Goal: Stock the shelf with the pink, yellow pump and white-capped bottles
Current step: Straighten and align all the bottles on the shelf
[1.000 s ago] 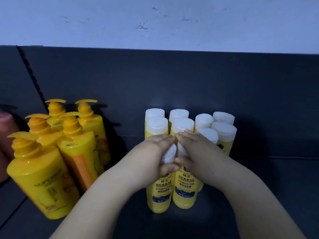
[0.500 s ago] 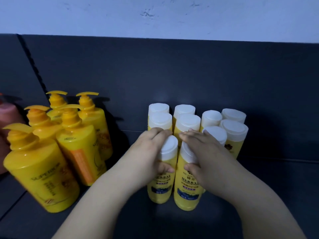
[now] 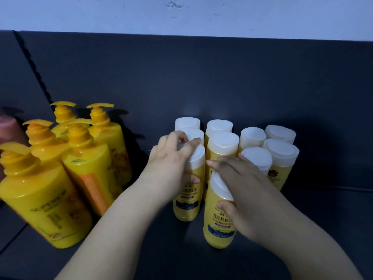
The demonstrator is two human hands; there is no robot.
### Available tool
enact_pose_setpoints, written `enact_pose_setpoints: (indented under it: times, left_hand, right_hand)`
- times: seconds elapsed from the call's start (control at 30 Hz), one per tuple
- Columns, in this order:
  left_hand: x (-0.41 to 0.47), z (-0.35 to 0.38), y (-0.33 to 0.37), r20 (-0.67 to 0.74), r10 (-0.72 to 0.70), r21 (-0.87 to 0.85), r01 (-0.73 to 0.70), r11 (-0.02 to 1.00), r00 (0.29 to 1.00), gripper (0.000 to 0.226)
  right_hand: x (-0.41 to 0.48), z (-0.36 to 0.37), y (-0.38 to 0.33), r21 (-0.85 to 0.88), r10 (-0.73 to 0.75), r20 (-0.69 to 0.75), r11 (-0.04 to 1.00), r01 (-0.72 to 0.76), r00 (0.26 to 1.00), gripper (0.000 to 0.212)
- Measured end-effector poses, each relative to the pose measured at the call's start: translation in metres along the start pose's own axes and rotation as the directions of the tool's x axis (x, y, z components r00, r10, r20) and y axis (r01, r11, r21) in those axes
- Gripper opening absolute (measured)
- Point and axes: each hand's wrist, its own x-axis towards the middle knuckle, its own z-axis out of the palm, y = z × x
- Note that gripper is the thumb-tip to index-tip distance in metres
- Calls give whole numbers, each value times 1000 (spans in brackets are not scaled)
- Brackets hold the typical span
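Observation:
Several yellow white-capped bottles (image 3: 279,156) stand grouped on the dark shelf (image 3: 333,229). My left hand (image 3: 171,164) grips the cap and neck of the front-left bottle (image 3: 186,203), which stands against the group. My right hand (image 3: 246,188) holds the nearest bottle (image 3: 219,231) by its cap and shoulder; it stands a little in front of the others. Several yellow pump bottles (image 3: 40,197) stand at the left. A pink bottle (image 3: 10,128) shows partly at the far left edge.
The shelf's dark back panel (image 3: 201,81) rises behind the bottles, with a pale wall (image 3: 201,15) above. Dark shelf surface extends to the right of the white-capped group and in front of it.
My left hand has pushed its bottle back against the group. The right hand's bottle now sits nearer me than the left one. The view has drawn closer.

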Motion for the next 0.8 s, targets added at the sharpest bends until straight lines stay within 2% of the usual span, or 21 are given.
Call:
enact_pose_setpoints:
  times: [0.13, 0.23, 0.47, 0.63, 0.73, 0.8]
  left_hand:
    - [-3, -1, -2, -20, -19, 19, 19, 1000, 1000, 93]
    - [0, -1, -3, 7, -24, 46, 23, 999, 1000, 96]
    - [4, -3, -2, 83, 32, -30, -30, 999, 996, 100]
    - [3, -1, -8, 87, 45, -73, -39, 997, 995, 100]
    - [3, -1, -9, 78, 50, -89, -43, 995, 996, 101]
    - [1, -1, -8, 73, 60, -87, -53, 995, 996, 101]
  right_hand:
    - [13, -6, -6, -135, -42, -13, 990, 40, 999, 83]
    - [22, -10, 8, -4, -21, 57, 1000, 21, 998, 76]
    - [39, -5, 13, -4, 41, 12, 999, -41, 999, 76]
    - [46, -8, 21, 58, -9, 28, 998, 7, 1000, 69]
    - [44, -4, 21, -14, -45, -11, 999, 45, 999, 70]
    - [37, 3, 22, -11, -9, -76, 1000, 8, 997, 76]
